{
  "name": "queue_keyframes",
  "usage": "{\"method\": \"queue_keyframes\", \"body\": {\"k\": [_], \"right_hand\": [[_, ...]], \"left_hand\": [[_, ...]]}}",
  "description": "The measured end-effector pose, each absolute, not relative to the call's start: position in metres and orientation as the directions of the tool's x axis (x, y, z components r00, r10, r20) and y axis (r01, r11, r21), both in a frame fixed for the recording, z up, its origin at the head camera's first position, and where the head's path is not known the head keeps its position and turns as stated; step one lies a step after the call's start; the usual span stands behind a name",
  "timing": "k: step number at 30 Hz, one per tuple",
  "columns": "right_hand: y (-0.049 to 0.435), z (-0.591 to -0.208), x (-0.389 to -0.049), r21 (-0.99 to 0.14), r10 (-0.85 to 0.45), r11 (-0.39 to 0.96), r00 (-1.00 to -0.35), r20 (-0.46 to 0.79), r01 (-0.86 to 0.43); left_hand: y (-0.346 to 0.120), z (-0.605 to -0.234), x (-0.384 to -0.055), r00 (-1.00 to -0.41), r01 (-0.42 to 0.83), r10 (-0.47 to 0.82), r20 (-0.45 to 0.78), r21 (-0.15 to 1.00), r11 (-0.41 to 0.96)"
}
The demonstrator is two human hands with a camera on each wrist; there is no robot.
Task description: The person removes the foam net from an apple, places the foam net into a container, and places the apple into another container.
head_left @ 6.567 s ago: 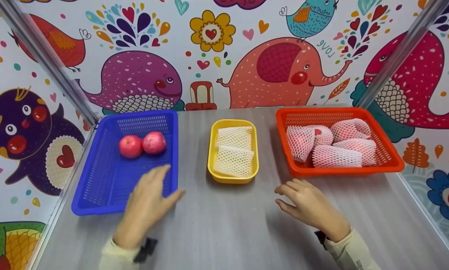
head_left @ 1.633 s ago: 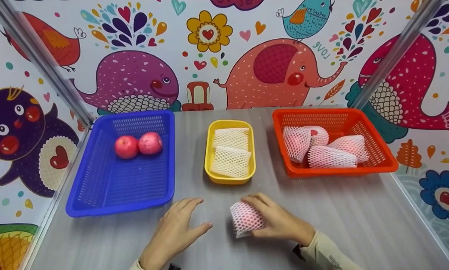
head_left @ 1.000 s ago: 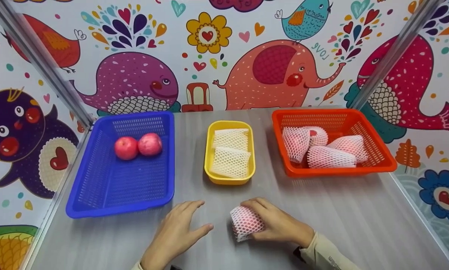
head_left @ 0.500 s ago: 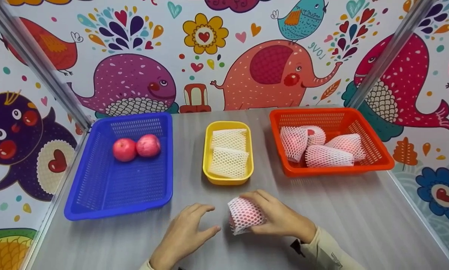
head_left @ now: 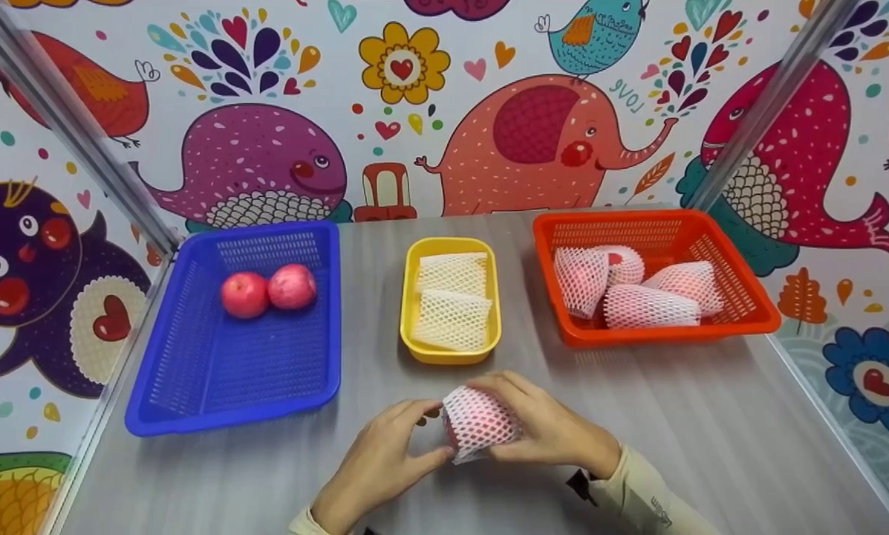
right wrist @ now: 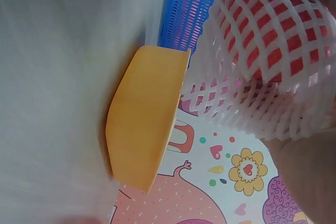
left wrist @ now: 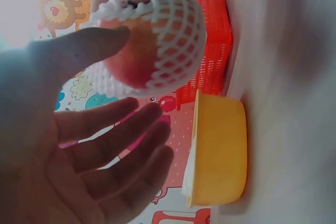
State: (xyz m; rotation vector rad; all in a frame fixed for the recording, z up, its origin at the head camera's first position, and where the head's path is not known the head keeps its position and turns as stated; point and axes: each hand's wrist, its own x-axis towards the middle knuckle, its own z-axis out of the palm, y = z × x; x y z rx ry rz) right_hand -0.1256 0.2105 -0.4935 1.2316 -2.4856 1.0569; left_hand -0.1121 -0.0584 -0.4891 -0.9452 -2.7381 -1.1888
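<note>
Above the front of the table, my right hand holds an apple in a white foam net sleeve. Its fingers lie over the top and the thumb is at the near side. My left hand reaches in at the apple's left end, thumb and fingers spread. In the left wrist view, the left thumb lies across the bare red-yellow end of the apple, which shows through the net's opening; whether it touches is unclear. The other left fingers sit below the apple, not wrapped round it. In the right wrist view the net covers the apple.
A blue basket at left holds two bare apples. The small yellow basket in the middle holds flat foam nets. At right, a red basket contains several netted apples. Patterned walls enclose the table.
The right hand has brought one netted apple from the red basket to the front middle. The left hand left the blue basket's edge and has just moved right, up to the apple.
</note>
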Motion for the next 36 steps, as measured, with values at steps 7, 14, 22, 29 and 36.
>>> {"method": "queue_keyframes", "body": {"k": [7, 14, 22, 29, 36], "right_hand": [[0.207, -0.492, -0.124, -0.529, -0.626, 0.398, -0.644, 0.44, -0.749], [0.208, -0.493, -0.125, -0.542, -0.61, 0.391, -0.65, 0.453, -0.744], [0.206, -0.493, -0.125, -0.52, -0.61, 0.395, -0.639, 0.468, -0.758], [0.2, -0.495, -0.121, -0.525, -0.636, 0.366, -0.619, 0.462, -0.768], [0.201, -0.492, -0.117, -0.527, -0.685, 0.42, -0.639, 0.351, -0.739]], "left_hand": [[-0.054, -0.49, -0.112, -0.831, 0.515, 0.492, 0.258, 0.693, 0.505], [-0.052, -0.494, -0.111, -0.82, 0.55, 0.445, 0.358, 0.708, 0.444], [-0.052, -0.496, -0.114, -0.787, 0.581, 0.5, 0.363, 0.709, 0.399], [-0.051, -0.498, -0.117, -0.76, 0.589, 0.567, 0.317, 0.706, 0.394], [-0.053, -0.501, -0.12, -0.754, 0.581, 0.586, 0.297, 0.719, 0.382]]}}
